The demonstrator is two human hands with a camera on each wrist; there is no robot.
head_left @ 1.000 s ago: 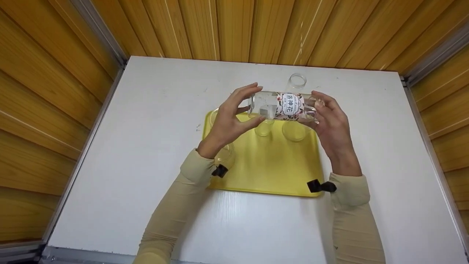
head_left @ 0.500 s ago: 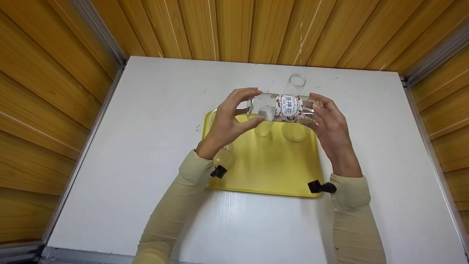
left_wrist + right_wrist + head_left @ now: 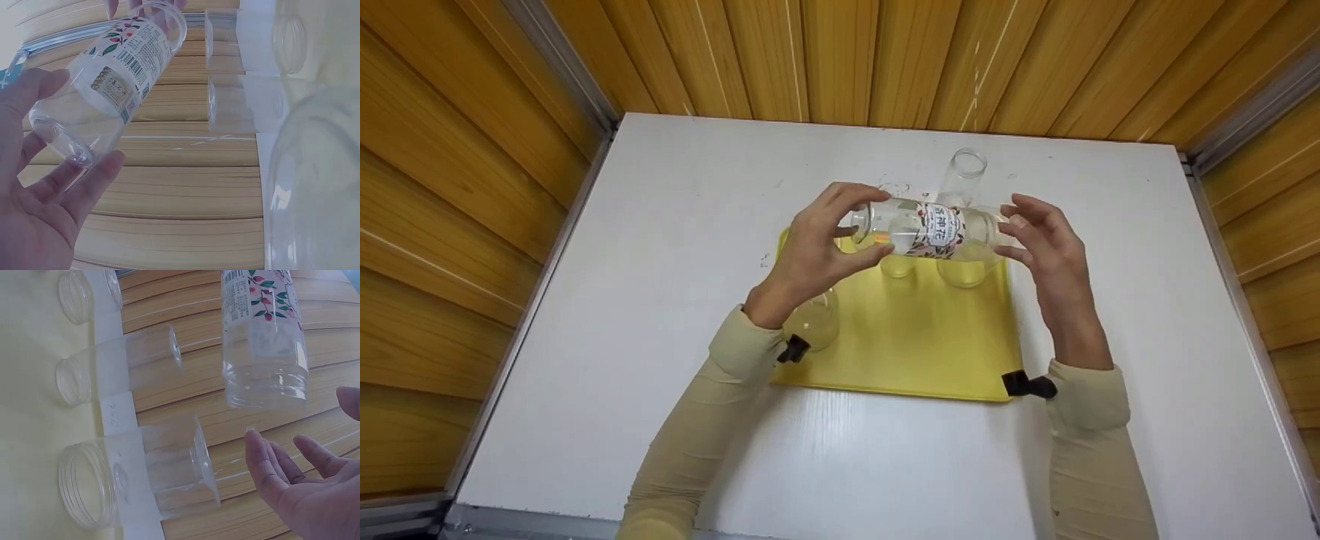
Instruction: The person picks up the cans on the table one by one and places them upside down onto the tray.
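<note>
A clear plastic jar [image 3: 941, 225] with a flowered paper label lies on its side in the air above the tray. My left hand [image 3: 821, 236] grips its base end, thumb on the near side and fingers on the far side. Beside the mouth end is my right hand [image 3: 1054, 251], its fingers spread and loosely bent. In the right wrist view a gap shows between the jar's threaded mouth [image 3: 267, 391] and the right fingertips [image 3: 253, 439]. No lid shows on the jar. Its printed label [image 3: 138, 53] faces the left wrist view.
Below is a yellow tray [image 3: 915, 345] on a white table [image 3: 585, 337]. Clear jars stand on it: a round one [image 3: 814, 319] at left, a small one [image 3: 898, 266] and a wide one [image 3: 964, 274] behind. A taller clear jar [image 3: 964, 176] stands farther back. Wood-look panels [image 3: 840, 60] enclose the table.
The right hand has let go of the jar's mouth end and shifted right. The jar has moved slightly left and nearer, in the left hand, its right end dipping a little.
</note>
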